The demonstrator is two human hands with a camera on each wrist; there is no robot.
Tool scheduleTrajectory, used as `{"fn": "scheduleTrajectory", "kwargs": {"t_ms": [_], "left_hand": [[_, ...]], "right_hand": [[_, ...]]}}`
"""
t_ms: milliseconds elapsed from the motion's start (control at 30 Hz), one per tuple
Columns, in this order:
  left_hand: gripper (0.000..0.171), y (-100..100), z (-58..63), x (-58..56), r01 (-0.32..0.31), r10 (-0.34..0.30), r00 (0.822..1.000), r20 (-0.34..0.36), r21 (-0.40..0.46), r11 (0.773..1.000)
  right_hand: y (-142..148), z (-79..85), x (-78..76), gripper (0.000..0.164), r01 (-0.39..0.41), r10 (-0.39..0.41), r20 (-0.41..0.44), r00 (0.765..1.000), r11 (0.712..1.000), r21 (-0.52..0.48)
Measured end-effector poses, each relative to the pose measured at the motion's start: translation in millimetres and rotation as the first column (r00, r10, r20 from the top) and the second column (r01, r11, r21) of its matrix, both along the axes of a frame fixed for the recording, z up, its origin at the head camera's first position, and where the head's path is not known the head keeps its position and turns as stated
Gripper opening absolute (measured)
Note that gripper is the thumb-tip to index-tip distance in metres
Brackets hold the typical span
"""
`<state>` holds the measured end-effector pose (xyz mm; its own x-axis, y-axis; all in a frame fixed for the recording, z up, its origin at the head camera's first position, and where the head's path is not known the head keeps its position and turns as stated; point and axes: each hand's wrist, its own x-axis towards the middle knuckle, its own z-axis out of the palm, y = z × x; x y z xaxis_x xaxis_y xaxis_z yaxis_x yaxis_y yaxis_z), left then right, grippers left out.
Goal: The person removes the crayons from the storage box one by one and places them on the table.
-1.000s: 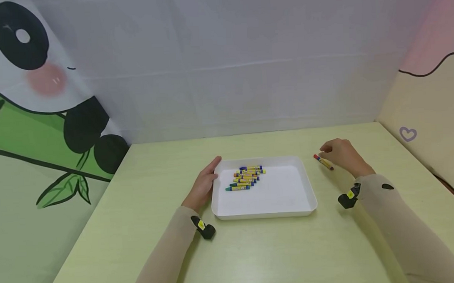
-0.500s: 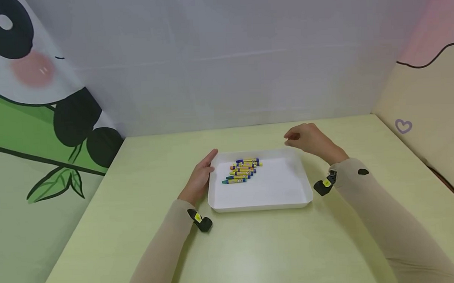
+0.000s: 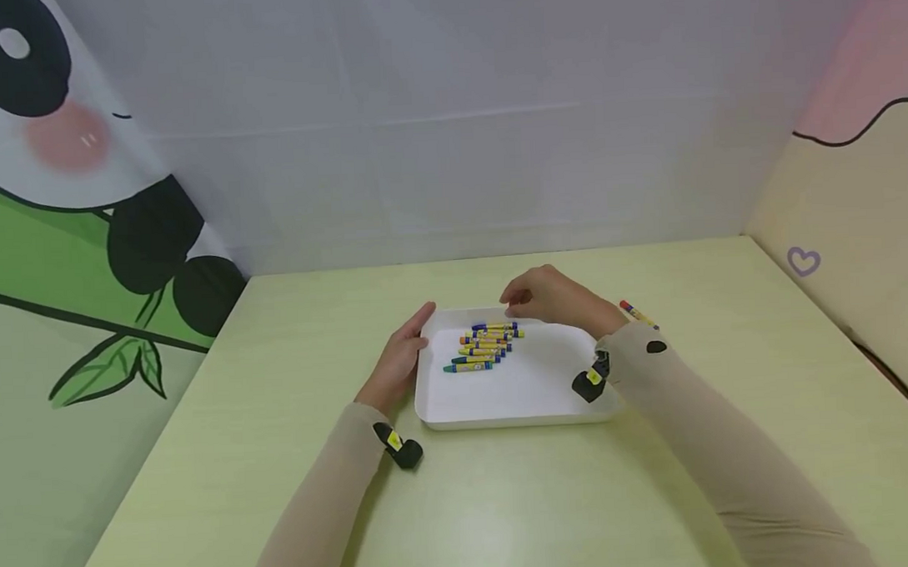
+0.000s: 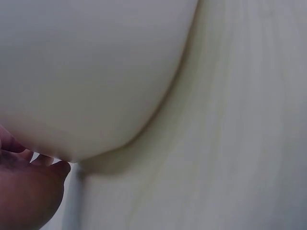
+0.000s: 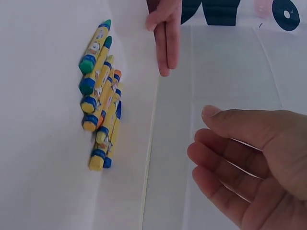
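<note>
A white tray [image 3: 555,388] rests on the table. My left hand [image 3: 395,365] holds its left side, thumb at the rim and fingers straight along the outside. In the left wrist view, part of the left hand [image 4: 29,191] touches the tray's underside edge. Several yellow-wrapped crayons [image 3: 489,345] lie in a slanting row inside the tray, on its left half. My right hand [image 3: 555,301] hovers over the tray's back rim, just right of the crayons. In the right wrist view, the right hand's loosely bent fingers [image 5: 225,163] hold nothing.
A red-tipped crayon [image 3: 639,314] lies on the table right of the tray, partly behind the right sleeve [image 3: 675,392]. A grey-white cloth backdrop [image 3: 450,183] rises behind the pale table [image 3: 461,500]. A printed panel stands at each side.
My right hand has moved left, from beside the red-tipped crayon to above the tray's back rim. That crayon stays on the table. My left hand keeps its place on the tray.
</note>
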<state>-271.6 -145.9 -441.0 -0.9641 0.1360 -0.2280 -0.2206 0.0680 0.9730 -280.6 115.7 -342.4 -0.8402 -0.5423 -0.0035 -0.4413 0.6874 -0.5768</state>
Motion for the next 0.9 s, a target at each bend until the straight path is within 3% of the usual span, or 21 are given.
{"fn": "scheduleTrajectory", "kwargs": {"t_ms": [233, 567, 900], "left_hand": [[0.059, 0.8, 4.4, 0.9, 0.017, -0.017, 1.0, -0.005, -0.018, 1.0], [0.059, -1.3, -1.9, 0.2, 0.01, -0.01, 0.999, -0.032, -0.026, 1.0], [0.06, -1.8, -2.3, 0.6, 0.015, -0.016, 0.999, -0.052, -0.01, 1.0]], "right_hand": [[-26.4, -15.7, -2.7, 0.024, -0.106, 0.103, 0.075, 0.992, 0.994, 0.039], [-48.7, -39.2, -6.1, 0.017, -0.264, 0.248, 0.138, 0.959, 0.958, 0.115], [-59.7, -47.0, -5.9, 0.013, -0.287, 0.266, 0.134, 0.955, 0.94, 0.184]]}}
